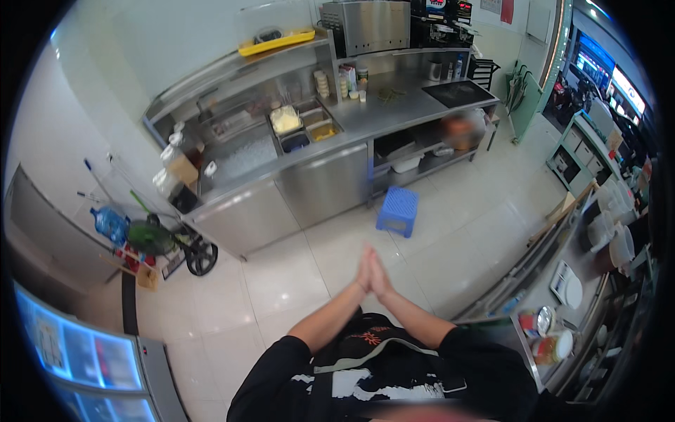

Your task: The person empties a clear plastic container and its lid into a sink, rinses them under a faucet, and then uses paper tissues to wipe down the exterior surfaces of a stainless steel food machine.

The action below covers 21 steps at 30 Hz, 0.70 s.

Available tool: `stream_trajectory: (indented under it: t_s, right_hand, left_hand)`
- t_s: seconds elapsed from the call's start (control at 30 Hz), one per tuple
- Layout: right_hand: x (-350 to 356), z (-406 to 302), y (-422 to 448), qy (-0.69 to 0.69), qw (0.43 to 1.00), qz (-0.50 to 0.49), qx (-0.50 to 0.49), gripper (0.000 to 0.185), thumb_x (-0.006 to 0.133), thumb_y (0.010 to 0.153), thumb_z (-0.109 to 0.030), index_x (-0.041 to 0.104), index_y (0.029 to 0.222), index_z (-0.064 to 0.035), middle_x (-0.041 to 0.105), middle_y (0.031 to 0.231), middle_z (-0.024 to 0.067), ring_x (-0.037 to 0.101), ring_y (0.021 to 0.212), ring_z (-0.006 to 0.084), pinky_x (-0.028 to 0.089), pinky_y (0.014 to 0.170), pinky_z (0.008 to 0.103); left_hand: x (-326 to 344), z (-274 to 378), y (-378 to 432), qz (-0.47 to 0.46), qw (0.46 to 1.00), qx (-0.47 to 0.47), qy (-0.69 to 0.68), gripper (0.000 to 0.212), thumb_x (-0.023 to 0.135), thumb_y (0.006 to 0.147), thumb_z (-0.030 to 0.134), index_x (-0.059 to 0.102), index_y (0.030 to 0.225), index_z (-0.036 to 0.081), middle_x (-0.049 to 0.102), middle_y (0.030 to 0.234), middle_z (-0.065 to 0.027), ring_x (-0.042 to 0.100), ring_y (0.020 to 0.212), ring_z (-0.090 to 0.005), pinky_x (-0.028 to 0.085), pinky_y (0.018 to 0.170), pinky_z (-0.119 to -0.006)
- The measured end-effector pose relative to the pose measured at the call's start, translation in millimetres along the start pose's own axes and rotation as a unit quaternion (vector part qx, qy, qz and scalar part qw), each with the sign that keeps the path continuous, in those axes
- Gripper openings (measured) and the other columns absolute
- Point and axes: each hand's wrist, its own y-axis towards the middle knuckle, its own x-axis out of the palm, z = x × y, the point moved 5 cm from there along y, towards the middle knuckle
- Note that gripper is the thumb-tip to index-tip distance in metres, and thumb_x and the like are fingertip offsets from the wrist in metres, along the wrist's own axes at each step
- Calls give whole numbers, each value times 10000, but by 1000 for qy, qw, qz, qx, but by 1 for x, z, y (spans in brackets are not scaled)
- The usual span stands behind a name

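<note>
My left hand [363, 275] and my right hand [378, 278] meet palm to palm in front of my apron [369, 337]. Their fingers are straight and held together, pointing away from me, slightly blurred. Neither hand shows anything in it. Beyond the fingertips, a blue plastic step stool [399, 208] stands on the tiled floor [295, 274], apart from both hands.
Ahead runs a stainless steel counter [321, 174] with an ice bin [248, 158] and several food pans [319, 116]. A right-hand worktop [538, 295] holds a kitchen scale [569, 287] and jars [551, 348]. A fan [150, 237] and a lit display fridge [153, 364] stand left.
</note>
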Motion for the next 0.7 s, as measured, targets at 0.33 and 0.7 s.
stream_trajectory:
  t_s: [0.33,0.7]
  right_hand:
    - [-314,-90,178,48,952,294,73,576,410,1010,-444,470,1327,34,598,1236,202,608,1089,295,478,938,427]
    - [-468,27,219,-217,820,202,489,432,568,949,-356,568,1199,-3,635,1084,190,662,915,331,561,771,440]
  left_hand:
    - [248,132,101,-619,737,-227,150,461,408,1037,331,515,1344,5,622,1239,-159,582,1186,-230,443,1010,-393]
    - [176,154,385,-346,735,56,581,382,651,901,239,602,1215,27,691,1046,-164,678,937,-273,534,837,-382]
